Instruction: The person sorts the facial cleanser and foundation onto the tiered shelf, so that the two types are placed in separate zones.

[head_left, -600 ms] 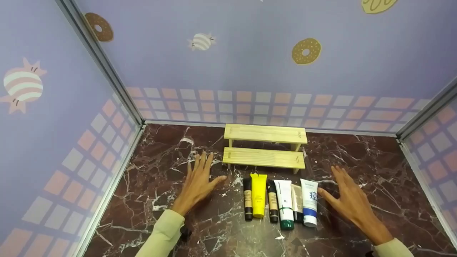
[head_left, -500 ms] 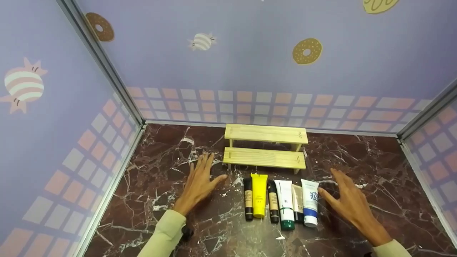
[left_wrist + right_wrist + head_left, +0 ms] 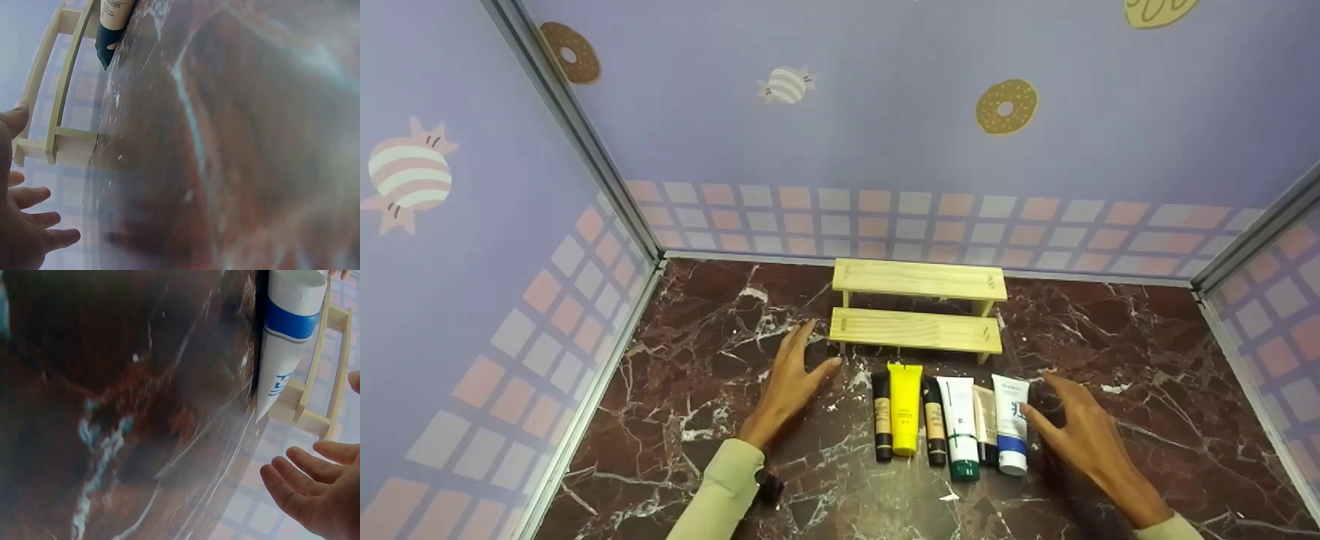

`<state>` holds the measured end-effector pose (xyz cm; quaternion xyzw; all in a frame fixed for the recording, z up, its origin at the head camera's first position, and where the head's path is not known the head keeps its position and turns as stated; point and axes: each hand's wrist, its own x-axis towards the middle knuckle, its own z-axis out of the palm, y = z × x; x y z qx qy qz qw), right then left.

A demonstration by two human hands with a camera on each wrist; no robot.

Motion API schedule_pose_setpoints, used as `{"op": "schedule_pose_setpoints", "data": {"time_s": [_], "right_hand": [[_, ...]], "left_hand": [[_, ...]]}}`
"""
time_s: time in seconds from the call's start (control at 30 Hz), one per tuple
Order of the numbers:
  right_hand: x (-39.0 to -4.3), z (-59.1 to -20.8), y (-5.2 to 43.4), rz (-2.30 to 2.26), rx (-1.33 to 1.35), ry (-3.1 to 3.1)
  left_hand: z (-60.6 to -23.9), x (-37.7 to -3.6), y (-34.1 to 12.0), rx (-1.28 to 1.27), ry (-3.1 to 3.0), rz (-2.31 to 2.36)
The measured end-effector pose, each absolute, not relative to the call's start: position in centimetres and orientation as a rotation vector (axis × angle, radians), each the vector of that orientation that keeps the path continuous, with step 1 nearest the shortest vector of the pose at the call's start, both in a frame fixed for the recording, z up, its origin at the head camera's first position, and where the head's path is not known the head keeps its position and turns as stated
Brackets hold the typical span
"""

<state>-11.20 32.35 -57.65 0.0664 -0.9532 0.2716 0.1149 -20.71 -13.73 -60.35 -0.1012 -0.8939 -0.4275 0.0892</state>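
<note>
Several cosmetic tubes lie side by side in front of a two-step wooden stand (image 3: 915, 330). From the left they are a slim black-and-beige tube (image 3: 883, 412), a yellow tube (image 3: 905, 409), another black-and-beige tube (image 3: 934, 420), a white tube with a green cap (image 3: 958, 405), a beige tube with a black cap (image 3: 985, 416) and a white tube with a blue band (image 3: 1010, 412). My left hand (image 3: 787, 386), holding nothing, has its fingers extended left of the row. Beside the blue-banded tube, my right hand (image 3: 1084, 431) is spread and holds nothing; its thumb tip overlaps that tube's edge in the head view.
The dark red marbled tabletop (image 3: 720, 322) is enclosed by a lilac back wall (image 3: 885, 135) and side panels with candy and doughnut prints. The wooden stand is close to the back wall.
My left hand has turned slightly, its fingers closer together and a little further right. My right hand has shifted slightly left and down, its thumb nearer the blue-banded tube. The tubes stay put.
</note>
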Motion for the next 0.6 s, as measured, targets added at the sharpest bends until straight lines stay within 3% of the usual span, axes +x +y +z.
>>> {"op": "schedule_pose_setpoints", "data": {"time_s": [0.6], "right_hand": [[-9.8,-58.8,31.4,0.954,0.087,-2.910]], "left_hand": [[-61.8,-21.3,-11.5,-0.182,-2.437,-1.570]]}}
